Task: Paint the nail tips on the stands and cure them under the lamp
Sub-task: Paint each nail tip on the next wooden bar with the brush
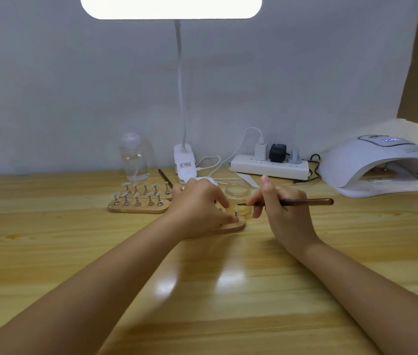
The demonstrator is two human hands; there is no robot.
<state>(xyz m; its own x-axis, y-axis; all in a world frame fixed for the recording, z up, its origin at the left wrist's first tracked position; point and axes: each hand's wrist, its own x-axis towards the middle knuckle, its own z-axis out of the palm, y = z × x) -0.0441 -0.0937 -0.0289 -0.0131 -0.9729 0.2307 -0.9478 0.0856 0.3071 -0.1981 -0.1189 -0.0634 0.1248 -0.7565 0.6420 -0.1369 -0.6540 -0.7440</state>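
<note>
Brush (292, 201) level, tip leftward, in right hand (279, 206)

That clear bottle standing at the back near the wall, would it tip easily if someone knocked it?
Probably yes. The clear bottle is tall and narrow on a small base, so a nudge high up could topple it. It looks only partly filled, so likely light. The wooden table looks glossy, so it might slide first.
</note>
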